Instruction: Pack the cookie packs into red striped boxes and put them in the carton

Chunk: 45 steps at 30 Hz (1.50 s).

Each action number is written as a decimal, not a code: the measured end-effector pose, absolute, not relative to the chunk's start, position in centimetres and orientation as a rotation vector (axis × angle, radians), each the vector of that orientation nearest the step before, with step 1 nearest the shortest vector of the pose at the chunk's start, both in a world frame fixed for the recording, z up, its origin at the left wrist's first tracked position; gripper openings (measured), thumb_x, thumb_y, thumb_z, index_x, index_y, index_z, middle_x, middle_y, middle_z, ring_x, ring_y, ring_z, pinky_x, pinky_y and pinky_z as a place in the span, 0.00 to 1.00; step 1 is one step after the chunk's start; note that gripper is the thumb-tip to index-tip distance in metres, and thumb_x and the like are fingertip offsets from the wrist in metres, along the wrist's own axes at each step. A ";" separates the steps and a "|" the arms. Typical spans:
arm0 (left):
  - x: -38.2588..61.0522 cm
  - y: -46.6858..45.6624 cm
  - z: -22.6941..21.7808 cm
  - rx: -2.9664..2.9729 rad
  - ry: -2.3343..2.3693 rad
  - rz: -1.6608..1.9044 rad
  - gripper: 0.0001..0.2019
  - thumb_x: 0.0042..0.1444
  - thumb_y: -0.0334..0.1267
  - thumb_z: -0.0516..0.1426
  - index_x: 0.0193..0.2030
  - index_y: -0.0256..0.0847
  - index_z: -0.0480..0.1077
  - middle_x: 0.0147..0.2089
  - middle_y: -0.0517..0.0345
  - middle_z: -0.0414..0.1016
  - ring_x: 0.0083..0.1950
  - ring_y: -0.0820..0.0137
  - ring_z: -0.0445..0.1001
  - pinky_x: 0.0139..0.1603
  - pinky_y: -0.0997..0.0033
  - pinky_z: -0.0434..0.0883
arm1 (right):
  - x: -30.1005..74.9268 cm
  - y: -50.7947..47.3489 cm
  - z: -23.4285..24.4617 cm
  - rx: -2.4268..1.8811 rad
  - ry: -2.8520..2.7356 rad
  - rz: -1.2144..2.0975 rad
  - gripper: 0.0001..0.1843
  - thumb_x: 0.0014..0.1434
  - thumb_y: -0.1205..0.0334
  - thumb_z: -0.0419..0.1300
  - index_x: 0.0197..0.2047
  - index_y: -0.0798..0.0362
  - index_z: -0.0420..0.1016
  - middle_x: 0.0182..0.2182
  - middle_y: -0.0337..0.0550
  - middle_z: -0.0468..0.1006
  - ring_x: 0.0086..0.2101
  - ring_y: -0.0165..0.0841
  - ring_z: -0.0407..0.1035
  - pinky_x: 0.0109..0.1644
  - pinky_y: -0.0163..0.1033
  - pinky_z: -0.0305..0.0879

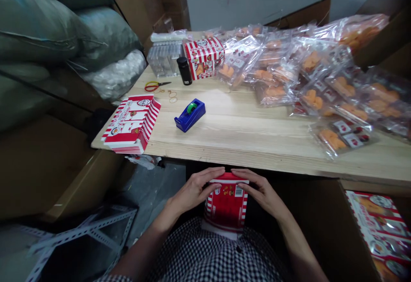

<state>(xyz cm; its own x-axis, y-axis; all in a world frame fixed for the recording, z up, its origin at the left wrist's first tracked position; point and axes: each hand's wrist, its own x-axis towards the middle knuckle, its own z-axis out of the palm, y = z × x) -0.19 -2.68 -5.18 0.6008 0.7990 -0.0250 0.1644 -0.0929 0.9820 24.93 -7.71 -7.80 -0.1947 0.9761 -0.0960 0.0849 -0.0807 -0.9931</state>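
Note:
Over my lap, just off the table's near edge, is a red and white striped cardboard box with a barcode on the side facing me. My left hand grips its upper left edge, fingers along the top and thumb on the near panel. On the upper right edge my right hand grips it in the same way. The box's lower end rests against my checked clothing. Beyond my hands, a blue tape dispenser with green tape sits on the table.
A stack of flat striped boxes lies at the table's left corner. Behind are scissors, a black bottle, a made-up striped box and clear plastic packs. Many bagged toy food sets cover the right. An open carton stands below right.

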 end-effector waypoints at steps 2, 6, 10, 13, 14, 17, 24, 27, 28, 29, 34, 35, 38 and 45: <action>-0.1 -3.3 -5.2 1.542 0.825 0.669 0.18 0.60 0.35 0.60 0.58 0.49 0.75 0.62 0.51 0.74 0.64 0.60 0.70 0.69 0.56 0.62 | 24.3 -8.0 -8.4 -1.227 -1.322 1.337 0.13 0.61 0.55 0.66 0.49 0.42 0.83 0.51 0.45 0.80 0.54 0.44 0.71 0.61 0.52 0.65; -0.3 -2.3 -4.2 1.503 0.801 0.657 0.17 0.57 0.36 0.63 0.53 0.49 0.78 0.58 0.51 0.77 0.63 0.57 0.72 0.69 0.53 0.62 | 23.0 -7.9 -9.3 -1.248 -1.241 1.198 0.09 0.60 0.55 0.66 0.43 0.45 0.84 0.42 0.45 0.81 0.46 0.43 0.73 0.53 0.47 0.69; -2.4 3.9 -3.2 1.549 1.151 1.061 0.16 0.56 0.38 0.63 0.52 0.46 0.78 0.61 0.50 0.74 0.67 0.57 0.66 0.71 0.55 0.57 | 22.7 -7.4 -8.9 -1.242 -1.240 1.127 0.07 0.60 0.56 0.66 0.40 0.45 0.84 0.40 0.46 0.81 0.45 0.44 0.74 0.55 0.50 0.67; -4.8 10.5 -3.4 1.509 1.538 1.300 0.14 0.55 0.40 0.63 0.48 0.42 0.76 0.62 0.47 0.71 0.71 0.55 0.58 0.69 0.55 0.57 | 22.9 -7.4 -8.3 -1.193 -1.243 1.193 0.06 0.60 0.56 0.66 0.39 0.45 0.84 0.42 0.48 0.81 0.49 0.48 0.74 0.57 0.53 0.67; -5.4 12.4 -3.6 1.459 1.574 1.247 0.11 0.53 0.40 0.64 0.43 0.41 0.77 0.58 0.47 0.74 0.69 0.54 0.61 0.66 0.56 0.60 | 22.9 -7.5 -8.2 -1.185 -1.235 1.213 0.06 0.60 0.56 0.66 0.39 0.45 0.84 0.43 0.49 0.81 0.50 0.49 0.73 0.57 0.54 0.67; -6.6 16.3 -4.3 1.398 1.531 1.096 0.08 0.49 0.42 0.65 0.30 0.39 0.75 0.39 0.51 0.80 0.54 0.55 0.73 0.53 0.61 0.69 | 22.9 -7.6 -8.1 -1.188 -1.211 1.237 0.06 0.59 0.56 0.66 0.40 0.44 0.85 0.44 0.50 0.80 0.51 0.50 0.73 0.57 0.55 0.68; -6.6 17.1 -4.4 1.284 1.373 0.963 0.12 0.40 0.42 0.69 0.24 0.35 0.77 0.41 0.47 0.82 0.36 0.64 0.75 0.34 0.70 0.67 | 23.0 -8.1 -8.3 -1.228 -1.238 1.230 0.08 0.60 0.54 0.66 0.42 0.42 0.85 0.46 0.50 0.80 0.51 0.50 0.73 0.55 0.55 0.70; -6.6 16.4 -4.6 1.223 1.349 1.052 0.13 0.41 0.44 0.69 0.25 0.34 0.77 0.50 0.42 0.80 0.42 0.61 0.76 0.38 0.69 0.69 | 23.1 -8.2 -8.4 -1.252 -1.244 1.210 0.08 0.59 0.53 0.66 0.41 0.42 0.85 0.46 0.50 0.81 0.50 0.50 0.73 0.54 0.55 0.70; -6.7 16.2 -4.7 1.201 1.339 1.088 0.14 0.42 0.45 0.68 0.27 0.34 0.77 0.53 0.40 0.79 0.43 0.61 0.77 0.39 0.68 0.69 | 23.1 -8.2 -8.4 -1.258 -1.241 1.205 0.08 0.58 0.52 0.67 0.40 0.42 0.85 0.45 0.50 0.81 0.49 0.50 0.73 0.54 0.54 0.70; -6.8 15.9 -4.8 1.180 1.325 1.120 0.15 0.43 0.46 0.68 0.28 0.34 0.77 0.56 0.39 0.77 0.45 0.60 0.77 0.40 0.67 0.70 | 23.1 -8.2 -8.3 -1.261 -1.236 1.205 0.08 0.58 0.52 0.67 0.40 0.43 0.85 0.45 0.50 0.81 0.49 0.49 0.73 0.53 0.54 0.70; -7.3 14.2 -6.3 1.128 1.259 1.209 0.18 0.46 0.49 0.66 0.32 0.33 0.77 0.55 0.37 0.77 0.47 0.62 0.77 0.50 0.62 0.71 | 22.9 -8.5 -8.1 -1.284 -1.203 1.192 0.10 0.57 0.51 0.67 0.40 0.44 0.85 0.43 0.50 0.80 0.46 0.48 0.73 0.49 0.50 0.72; -7.3 14.0 -6.7 1.131 1.260 1.222 0.17 0.46 0.49 0.66 0.31 0.33 0.77 0.54 0.37 0.78 0.48 0.62 0.78 0.51 0.61 0.71 | 22.9 -8.6 -8.1 -1.295 -1.198 1.174 0.10 0.57 0.51 0.67 0.40 0.44 0.85 0.43 0.50 0.80 0.46 0.47 0.73 0.49 0.49 0.72; -7.3 13.5 -8.0 1.166 1.302 1.281 0.15 0.47 0.46 0.65 0.30 0.34 0.76 0.53 0.39 0.78 0.50 0.62 0.77 0.56 0.61 0.69 | 23.1 -8.4 -8.0 -1.322 -1.190 1.095 0.09 0.56 0.52 0.69 0.38 0.45 0.85 0.41 0.49 0.81 0.45 0.47 0.73 0.50 0.48 0.71; -6.7 10.5 -7.2 1.229 1.498 1.368 0.08 0.49 0.40 0.64 0.29 0.36 0.75 0.39 0.50 0.80 0.43 0.65 0.75 0.50 0.65 0.71 | 23.2 -7.8 -4.7 -1.314 -1.184 0.818 0.07 0.58 0.58 0.67 0.41 0.47 0.83 0.41 0.46 0.79 0.44 0.41 0.73 0.45 0.43 0.72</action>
